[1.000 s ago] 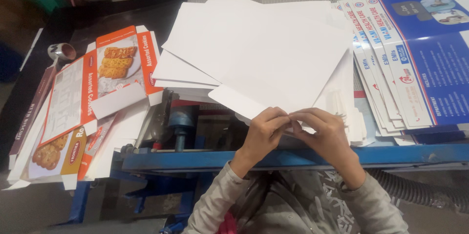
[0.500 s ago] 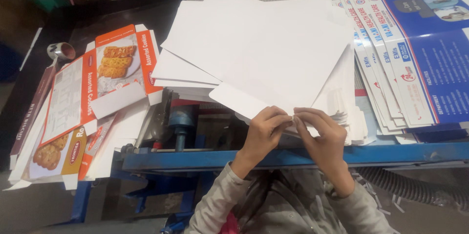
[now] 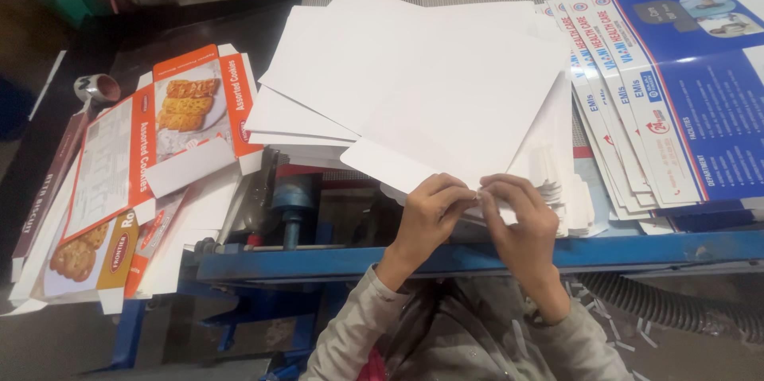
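Both hands met at lower centre of frame. Left hand (image 3: 430,210) and right hand (image 3: 521,218) had fingers closed, pinching the near edge of the top white sheet (image 3: 446,95). Sheet lay on a fanned white stack, centre frame, on the blue desk (image 3: 676,246). The pinch point itself was hidden under the fingertips. Blue printed sheets (image 3: 684,87) at right were cut off by the frame edge. Flat orange cartons (image 3: 159,134) lay at left.
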